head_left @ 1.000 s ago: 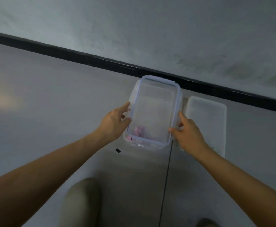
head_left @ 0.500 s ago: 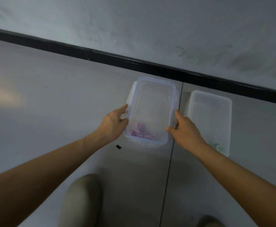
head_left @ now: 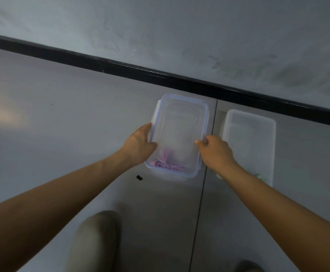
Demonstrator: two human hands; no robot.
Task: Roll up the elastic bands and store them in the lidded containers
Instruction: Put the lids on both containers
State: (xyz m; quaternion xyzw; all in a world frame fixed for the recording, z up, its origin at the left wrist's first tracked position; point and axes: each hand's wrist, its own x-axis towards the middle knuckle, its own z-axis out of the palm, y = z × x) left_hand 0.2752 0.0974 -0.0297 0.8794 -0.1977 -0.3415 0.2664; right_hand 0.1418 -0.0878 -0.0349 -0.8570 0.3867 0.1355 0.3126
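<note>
Lidded container [head_left: 179, 122] on grey floor [head_left: 62, 124] by wall [head_left: 179, 26]

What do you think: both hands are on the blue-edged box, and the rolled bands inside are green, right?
No. In the head view the rolled bands inside are purple, not green. The left hand and right hand are on the blue-edged box.

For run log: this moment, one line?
left hand grips clear rectangular blue-rimmed plastic lid | right hand grips it | purple rolled bands beneath | second clear plastic box lidless

Clear container [head_left: 175, 177], blue-rimmed lid [head_left: 181, 124] on, purple rolled bands [head_left: 168, 163] at near end; second container [head_left: 250, 144] just right, open-topped.
</note>
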